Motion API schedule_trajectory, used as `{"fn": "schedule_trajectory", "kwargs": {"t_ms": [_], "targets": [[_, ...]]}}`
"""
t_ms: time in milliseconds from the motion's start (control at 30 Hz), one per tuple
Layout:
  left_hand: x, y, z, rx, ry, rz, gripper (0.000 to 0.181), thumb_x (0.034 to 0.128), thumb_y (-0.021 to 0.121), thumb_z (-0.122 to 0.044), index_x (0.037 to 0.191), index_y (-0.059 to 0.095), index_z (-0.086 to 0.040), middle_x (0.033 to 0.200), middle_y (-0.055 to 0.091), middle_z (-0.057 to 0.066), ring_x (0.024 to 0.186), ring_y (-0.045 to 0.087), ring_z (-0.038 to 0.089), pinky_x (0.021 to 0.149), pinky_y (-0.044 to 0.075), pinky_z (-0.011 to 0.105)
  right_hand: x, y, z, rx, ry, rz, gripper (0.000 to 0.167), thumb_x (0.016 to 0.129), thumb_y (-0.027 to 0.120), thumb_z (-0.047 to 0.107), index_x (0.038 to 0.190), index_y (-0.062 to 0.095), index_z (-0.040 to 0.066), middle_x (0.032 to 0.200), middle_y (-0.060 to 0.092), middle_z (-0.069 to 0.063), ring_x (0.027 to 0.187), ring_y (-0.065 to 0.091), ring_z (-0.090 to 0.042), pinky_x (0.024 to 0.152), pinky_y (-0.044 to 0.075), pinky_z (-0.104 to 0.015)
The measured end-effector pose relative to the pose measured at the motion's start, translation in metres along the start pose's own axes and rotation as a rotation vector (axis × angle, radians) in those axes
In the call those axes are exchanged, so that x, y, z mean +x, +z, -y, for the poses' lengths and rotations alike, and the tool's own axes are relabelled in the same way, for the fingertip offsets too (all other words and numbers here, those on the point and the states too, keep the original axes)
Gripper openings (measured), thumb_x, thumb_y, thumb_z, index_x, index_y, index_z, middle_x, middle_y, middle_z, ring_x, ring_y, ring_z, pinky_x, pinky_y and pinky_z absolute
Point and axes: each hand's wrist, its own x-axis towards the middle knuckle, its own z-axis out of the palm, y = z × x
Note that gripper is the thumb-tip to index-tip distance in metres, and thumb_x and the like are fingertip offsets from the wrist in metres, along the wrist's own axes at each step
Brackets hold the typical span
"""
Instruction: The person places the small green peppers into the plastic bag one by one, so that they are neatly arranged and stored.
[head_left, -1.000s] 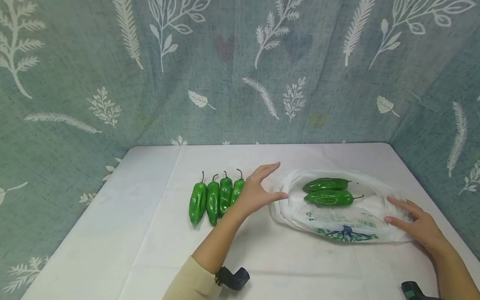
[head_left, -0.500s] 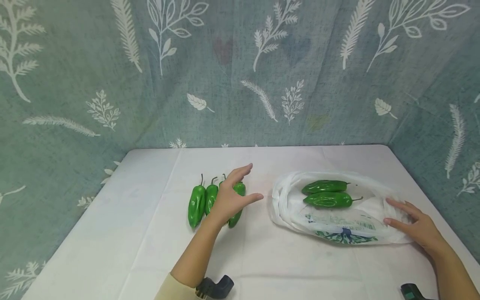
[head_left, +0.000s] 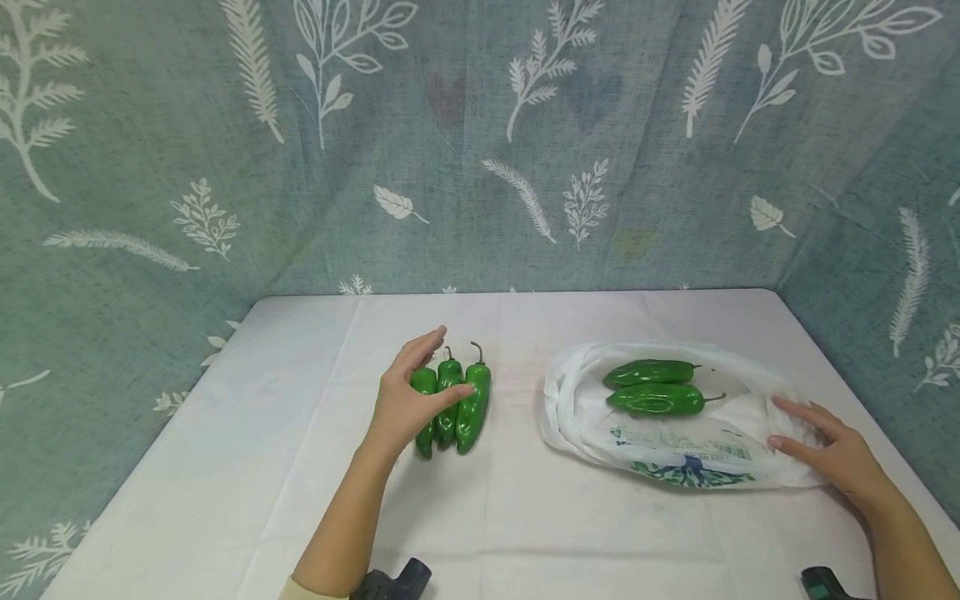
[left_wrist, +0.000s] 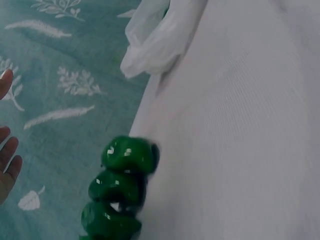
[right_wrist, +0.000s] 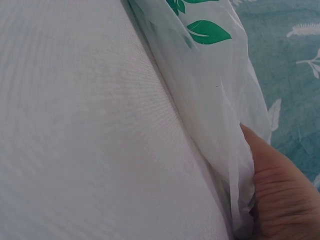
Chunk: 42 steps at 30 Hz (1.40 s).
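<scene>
My left hand (head_left: 402, 406) hovers over the left end of a row of glossy green chili peppers (head_left: 475, 408), thumb and fingers spread apart. It hides part of the row. Three peppers show clearly, with a sliver of green behind the hand. In the left wrist view the peppers (left_wrist: 116, 188) lie side by side, apart from the fingertips (left_wrist: 11, 167). My right hand (head_left: 840, 446) rests at the right end of a white plastic bag (head_left: 600, 437), thumb and fingers apart. Two more green peppers (head_left: 660, 399) lie on the bag. The right thumb (right_wrist: 280, 185) touches the film.
A white cloth (head_left: 600, 542) covers the table. Green-blue fabric with white leaf prints (head_left: 450, 167) hangs behind it and at both sides. Dark devices (head_left: 397, 579) are worn at the wrists.
My left hand has moved left, from beside the bag across the row of peppers to its left end. The right hand and the bag have stayed in place.
</scene>
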Motion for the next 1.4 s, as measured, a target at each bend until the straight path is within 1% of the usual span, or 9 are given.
{"fn": "schedule_trajectory", "kwargs": {"t_ms": [100, 200, 300, 467, 533, 733, 967, 1100, 1400], "targets": [[-0.005, -0.009, 0.003, 0.001, -0.045, -0.009, 0.078, 0.0718, 0.083, -0.022, 0.141, 0.045, -0.023, 0.140, 0.046, -0.002, 0.131, 0.042, 0.019, 0.111, 0.032, 0.039, 0.000, 0.000, 0.000, 0.009, 0.002, -0.003, 0.071, 0.088, 0.066, 0.034, 0.148, 0.031, 0.016, 0.152, 0.001, -0.034, 0.135, -0.003, -0.057, 0.102, 0.004, -0.074], [-0.010, -0.019, 0.001, 0.008, -0.081, -0.030, 0.079, 0.0725, 0.082, -0.015, 0.142, 0.044, -0.017, 0.142, 0.045, 0.003, 0.132, 0.041, 0.024, 0.111, 0.031, 0.038, 0.000, 0.000, 0.000, 0.019, 0.009, -0.002, 0.071, 0.088, 0.066, 0.034, 0.148, 0.031, 0.018, 0.152, 0.000, -0.033, 0.135, -0.003, -0.057, 0.102, 0.004, -0.074], [-0.015, -0.026, -0.001, 0.039, -0.089, -0.058, 0.078, 0.0730, 0.081, -0.010, 0.142, 0.043, -0.010, 0.142, 0.045, 0.008, 0.132, 0.042, 0.027, 0.111, 0.032, 0.036, 0.000, 0.000, 0.001, 0.028, 0.006, 0.000, 0.071, 0.088, 0.066, 0.034, 0.148, 0.031, 0.018, 0.152, -0.001, -0.032, 0.135, -0.004, -0.057, 0.102, 0.003, -0.074], [-0.020, -0.033, 0.018, 0.057, -0.068, -0.112, 0.078, 0.0730, 0.082, -0.012, 0.141, 0.044, -0.014, 0.140, 0.047, 0.003, 0.131, 0.042, 0.020, 0.109, 0.031, 0.023, 0.000, -0.001, 0.001, 0.020, -0.004, -0.002, 0.070, 0.089, 0.066, 0.033, 0.148, 0.031, 0.018, 0.152, 0.000, -0.033, 0.135, -0.004, -0.058, 0.101, 0.003, -0.074], [-0.022, -0.034, 0.029, 0.062, -0.073, -0.123, 0.078, 0.0729, 0.082, -0.015, 0.141, 0.044, -0.016, 0.139, 0.047, 0.001, 0.131, 0.042, 0.019, 0.109, 0.031, 0.023, 0.000, -0.001, 0.001, 0.020, -0.003, -0.002, 0.070, 0.089, 0.066, 0.033, 0.148, 0.031, 0.019, 0.152, 0.000, -0.033, 0.135, -0.004, -0.058, 0.101, 0.003, -0.075], [-0.027, -0.038, 0.048, 0.089, -0.142, -0.112, 0.082, 0.0733, 0.082, -0.021, 0.144, 0.041, -0.015, 0.142, 0.044, 0.006, 0.132, 0.040, 0.029, 0.112, 0.030, 0.040, 0.000, 0.000, 0.000, 0.033, -0.005, -0.002, 0.071, 0.089, 0.066, 0.033, 0.148, 0.031, 0.019, 0.152, -0.001, -0.033, 0.135, -0.006, -0.057, 0.102, 0.001, -0.074], [-0.027, -0.042, 0.064, 0.134, -0.225, -0.048, 0.087, 0.0733, 0.082, -0.027, 0.147, 0.036, -0.017, 0.149, 0.035, 0.006, 0.136, 0.034, 0.035, 0.111, 0.028, 0.050, 0.000, 0.001, 0.001, 0.014, 0.001, 0.001, 0.072, 0.088, 0.066, 0.034, 0.148, 0.030, 0.018, 0.152, -0.001, -0.032, 0.135, -0.007, -0.057, 0.101, 0.002, -0.075], [-0.027, -0.041, 0.073, 0.160, -0.256, -0.032, 0.088, 0.0735, 0.082, -0.029, 0.147, 0.035, -0.018, 0.151, 0.032, 0.005, 0.138, 0.030, 0.033, 0.111, 0.028, 0.050, 0.000, 0.001, 0.001, 0.004, -0.002, -0.004, 0.072, 0.088, 0.067, 0.035, 0.148, 0.031, 0.016, 0.152, 0.000, -0.033, 0.135, -0.006, -0.057, 0.101, 0.002, -0.075], [-0.029, -0.042, 0.089, 0.166, -0.263, -0.056, 0.087, 0.0745, 0.081, -0.026, 0.147, 0.035, -0.012, 0.150, 0.032, 0.010, 0.137, 0.032, 0.034, 0.112, 0.028, 0.044, 0.000, 0.002, 0.000, 0.030, -0.011, -0.001, 0.071, 0.088, 0.067, 0.032, 0.148, 0.031, 0.017, 0.152, 0.000, -0.033, 0.135, -0.006, -0.057, 0.101, 0.001, -0.075]]}}
